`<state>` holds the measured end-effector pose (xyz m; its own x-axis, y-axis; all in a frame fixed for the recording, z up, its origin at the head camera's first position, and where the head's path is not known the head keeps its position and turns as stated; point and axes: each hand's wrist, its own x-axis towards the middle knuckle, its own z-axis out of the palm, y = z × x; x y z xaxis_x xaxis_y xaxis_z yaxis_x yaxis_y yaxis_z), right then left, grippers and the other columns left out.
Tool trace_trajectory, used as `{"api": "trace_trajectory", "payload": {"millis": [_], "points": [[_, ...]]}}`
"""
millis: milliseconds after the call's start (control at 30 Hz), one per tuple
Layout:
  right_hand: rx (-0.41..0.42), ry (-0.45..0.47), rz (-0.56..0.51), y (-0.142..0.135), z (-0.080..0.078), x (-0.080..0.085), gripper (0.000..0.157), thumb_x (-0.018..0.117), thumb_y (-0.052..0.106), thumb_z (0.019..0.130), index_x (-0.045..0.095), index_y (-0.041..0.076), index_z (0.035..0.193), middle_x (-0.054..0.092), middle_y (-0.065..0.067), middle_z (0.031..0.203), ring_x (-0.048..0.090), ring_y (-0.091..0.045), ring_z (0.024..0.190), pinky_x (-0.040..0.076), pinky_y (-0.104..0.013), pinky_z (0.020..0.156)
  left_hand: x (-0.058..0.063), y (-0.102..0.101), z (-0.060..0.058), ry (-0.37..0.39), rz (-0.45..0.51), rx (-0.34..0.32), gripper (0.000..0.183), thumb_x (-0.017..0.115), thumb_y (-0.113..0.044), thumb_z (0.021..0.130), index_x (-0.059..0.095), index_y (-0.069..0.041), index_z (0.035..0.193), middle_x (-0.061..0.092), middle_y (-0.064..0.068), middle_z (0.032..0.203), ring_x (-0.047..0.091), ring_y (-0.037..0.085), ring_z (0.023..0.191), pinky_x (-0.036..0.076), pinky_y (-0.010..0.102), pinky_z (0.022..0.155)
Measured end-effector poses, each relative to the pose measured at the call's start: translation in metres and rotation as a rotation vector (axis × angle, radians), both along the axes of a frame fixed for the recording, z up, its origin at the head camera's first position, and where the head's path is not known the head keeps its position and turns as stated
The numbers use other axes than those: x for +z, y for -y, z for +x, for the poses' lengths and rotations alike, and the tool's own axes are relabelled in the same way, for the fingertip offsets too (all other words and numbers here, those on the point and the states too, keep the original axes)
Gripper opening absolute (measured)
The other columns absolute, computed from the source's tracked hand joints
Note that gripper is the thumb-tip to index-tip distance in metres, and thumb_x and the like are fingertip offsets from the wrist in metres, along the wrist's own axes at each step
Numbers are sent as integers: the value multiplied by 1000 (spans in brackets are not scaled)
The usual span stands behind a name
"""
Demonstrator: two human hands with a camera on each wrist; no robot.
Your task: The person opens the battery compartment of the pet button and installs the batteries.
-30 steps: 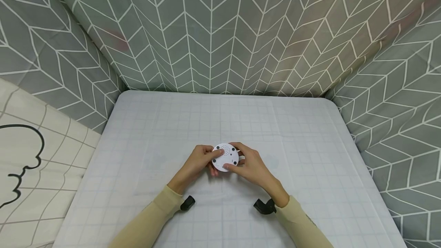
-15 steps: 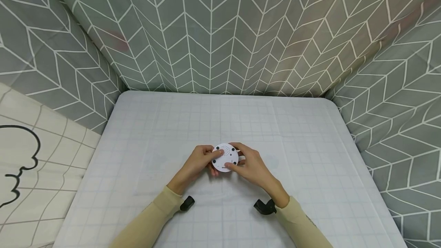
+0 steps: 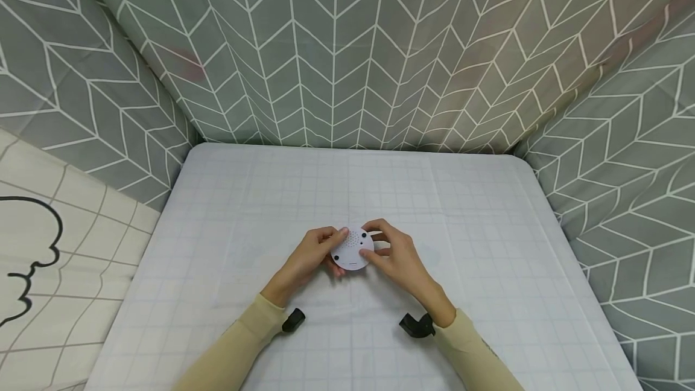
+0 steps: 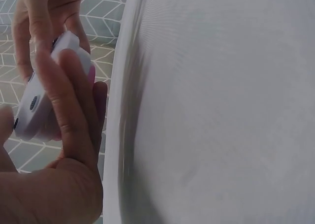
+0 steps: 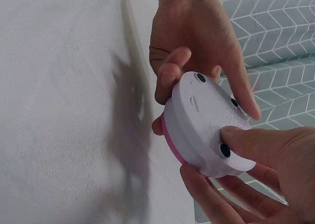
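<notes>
A round white device point(image 3: 347, 256) with a cluster of small speaker holes and dark rubber feet is held between both hands above the table, its footed face turned up. A pink band runs along its lower side, seen in the right wrist view on the device point(image 5: 204, 118). My left hand point(image 3: 309, 258) grips the left edge, thumb on the rim by the holes and fingers beneath. From the right, my right hand point(image 3: 399, 261) pinches it, thumb on the flat face near a foot. The device's other face is mostly hidden.
A white cloth with a faint grid covers the table point(image 3: 260, 186). Grey chevron-patterned curtains point(image 3: 347, 47) stand behind and at both sides. Black wrist mounts point(image 3: 417, 326) stick out from the sleeves. A pale checked cloth point(image 3: 81, 270) hangs at the left.
The device has tilted and turned slightly in the hands. My left thumb has slid back toward its rim, and my right thumb has moved up across the face.
</notes>
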<state>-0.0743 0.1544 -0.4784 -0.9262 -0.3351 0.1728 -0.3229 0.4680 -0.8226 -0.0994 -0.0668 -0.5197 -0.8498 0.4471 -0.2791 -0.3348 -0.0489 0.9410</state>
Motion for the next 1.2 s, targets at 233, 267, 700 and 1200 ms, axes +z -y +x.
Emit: {"api": "trace_trajectory", "payload": {"millis": [233,267,700,1200], "points": [[-1,-33,-3,0,1,1,46,79,7,84,56,13,123,63,-1,122,68,-27,107,61,-28,74,0,0,0,12,1,4,61,57,-57,95,64,1,109,67,17,96,70,32,59,61,44,67],[-1,-37,-3,0,1,2,46,79,7,84,56,13,123,63,0,122,68,-26,108,61,-28,73,0,0,0,12,-3,5,60,57,-57,94,65,1,109,66,17,97,70,31,60,61,43,68],[23,-127,-19,-1,1,1,35,76,4,86,55,8,113,61,-1,123,62,-18,115,61,-34,77,5,0,1,-27,-55,-2,55,56,-54,96,63,-2,112,66,12,103,68,26,69,56,33,79],[25,-204,14,0,0,-1,32,76,-5,81,54,10,99,62,-2,121,60,-16,116,58,-25,85,10,6,-2,-117,-119,-86,44,71,-44,90,65,-10,116,70,18,104,65,35,91,51,36,79]]}}
